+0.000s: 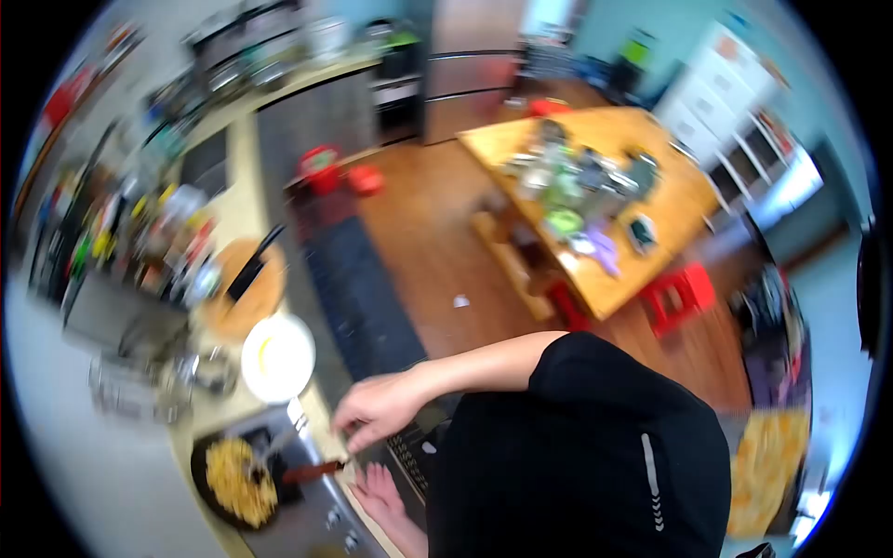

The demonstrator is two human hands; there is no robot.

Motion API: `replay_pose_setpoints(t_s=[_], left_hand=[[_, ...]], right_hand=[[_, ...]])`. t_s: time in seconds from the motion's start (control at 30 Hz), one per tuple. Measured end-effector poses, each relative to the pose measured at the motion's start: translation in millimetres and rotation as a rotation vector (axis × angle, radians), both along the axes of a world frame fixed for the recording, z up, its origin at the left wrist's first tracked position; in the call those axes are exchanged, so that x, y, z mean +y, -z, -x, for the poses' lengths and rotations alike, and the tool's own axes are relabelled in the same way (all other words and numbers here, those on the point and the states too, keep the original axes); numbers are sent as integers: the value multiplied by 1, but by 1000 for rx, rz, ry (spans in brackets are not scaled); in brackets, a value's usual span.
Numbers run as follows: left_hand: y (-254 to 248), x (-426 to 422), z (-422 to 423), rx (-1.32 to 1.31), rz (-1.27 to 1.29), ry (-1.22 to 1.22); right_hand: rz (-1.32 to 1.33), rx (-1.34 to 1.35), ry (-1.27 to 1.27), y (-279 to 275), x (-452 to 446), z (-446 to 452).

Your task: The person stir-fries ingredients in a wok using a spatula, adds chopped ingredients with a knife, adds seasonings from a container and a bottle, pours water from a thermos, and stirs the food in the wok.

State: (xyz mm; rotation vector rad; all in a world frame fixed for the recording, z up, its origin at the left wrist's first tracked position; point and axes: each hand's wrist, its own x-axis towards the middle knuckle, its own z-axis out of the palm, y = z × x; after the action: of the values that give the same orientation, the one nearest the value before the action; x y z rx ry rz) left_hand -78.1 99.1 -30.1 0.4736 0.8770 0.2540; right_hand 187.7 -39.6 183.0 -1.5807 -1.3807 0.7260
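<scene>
A dark frying pan [199, 471] with yellow food pieces [240, 484] sits on the steel stove at the lower left. Its reddish-brown handle [314, 471] points towards me. My right hand [383, 409] hovers near the counter edge above the handle's end, fingers loosely bent and apart, with nothing visible in it. Below it, my left hand [379, 493] is close to the handle's tip, palm partly turned up and fingers spread. A shiny utensil [275, 445] leans in the pan, blurred. Beside the stove stands a white bowl [279, 358] with a yellowish smear inside.
A black-handled knife [249, 276] lies on a round cutting board [270, 302]. Bottles and jars [177, 223] crowd the counter by the wall. Behind, a wooden table [633, 279] holds several items, with a red stool [677, 299] beside it. A dark mat [358, 288] covers the floor along the counter.
</scene>
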Motion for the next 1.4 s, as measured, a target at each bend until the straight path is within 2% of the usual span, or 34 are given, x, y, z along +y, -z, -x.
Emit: replay_pose_setpoints(t_s=[0.03,0.1,0.17,0.2,0.23,0.27,0.3,0.33,0.37,0.43,0.47,0.5,0.53,0.57,0.6,0.63,0.67,0.7,0.77,0.8,0.83,0.9,0.93,0.97,1.03,1.1,1.13,1.2,1.23,1.3,1.33,1.4], left_hand=[[14,-5,12,66,-53,113],[51,-7,31,-15,233,243],[51,-26,25,159,146,272],[49,-34,22,251,100,275],[45,-38,15,257,124,299],[47,-41,4,257,149,327],[48,-45,-8,257,170,350],[42,-51,-22,229,145,382],[36,-58,-36,202,78,410],[7,-82,-70,147,-54,452],[-9,-93,-86,150,-19,450],[-16,-104,-99,147,-57,444],[-21,-116,-110,148,-100,434],[-28,-130,-120,151,-141,423],[-47,-147,-132,270,-154,423],[-30,-158,-134,191,-229,400],[-19,-166,-137,238,-203,376],[-15,-180,-138,285,-172,345],[-27,-218,-139,297,-137,328],[-38,-239,-142,301,-118,321],[-49,-260,-142,303,-120,327],[-73,-297,-143,298,-121,350],[-89,-312,-145,310,-131,378],[-90,-321,-144,328,-164,381],[-93,-330,-134,372,-230,390],[-93,-332,-127,376,-194,355],[-94,-336,-127,373,-172,338],[-87,-339,-127,382,-158,312],[-101,-356,-134,375,-208,292],[-131,-390,-152,366,-302,253],[-139,-399,-158,379,-319,232],[-127,-393,-146,348,-392,252]], right_hand=[[7,371,-119,21,-27,-8],[560,541,80,36,-107,-11],[617,-225,454,67,-190,11],[658,-102,541,74,-227,12],[559,143,699,81,-269,12],[605,437,844,34,-301,11],[536,387,949,25,-338,9],[579,356,1064,10,-375,2],[471,301,1193,39,-427,-9],[494,177,1499,47,-521,-37],[409,163,1655,51,-566,-54],[501,81,1800,47,-610,-72],[302,-129,1886,71,-670,-96],[261,-26,2005,57,-704,-115],[262,-70,2187,70,-748,-140],[354,-269,2293,77,-785,-162],[381,-207,2325,62,-801,-177],[415,-336,2378,73,-824,-197],[374,-226,2389,97,-862,-230],[276,-81,2337,102,-870,-240],[92,-56,2327,120,-879,-254],[18,43,2325,137,-897,-265],[-71,-49,2387,152,-904,-271],[-111,50,2419,165,-916,-275],[138,-155,2573,138,-895,-271],[-173,-236,2622,139,-891,-279],[-377,38,2401,158,-910,-283],[-594,304,2185,177,-937,-292],[-690,428,2060,174,-940,-299],[-807,417,2010,158,-944,-313],[-774,401,2031,149,-955,-324],[-738,386,2061,128,-971,-332]])
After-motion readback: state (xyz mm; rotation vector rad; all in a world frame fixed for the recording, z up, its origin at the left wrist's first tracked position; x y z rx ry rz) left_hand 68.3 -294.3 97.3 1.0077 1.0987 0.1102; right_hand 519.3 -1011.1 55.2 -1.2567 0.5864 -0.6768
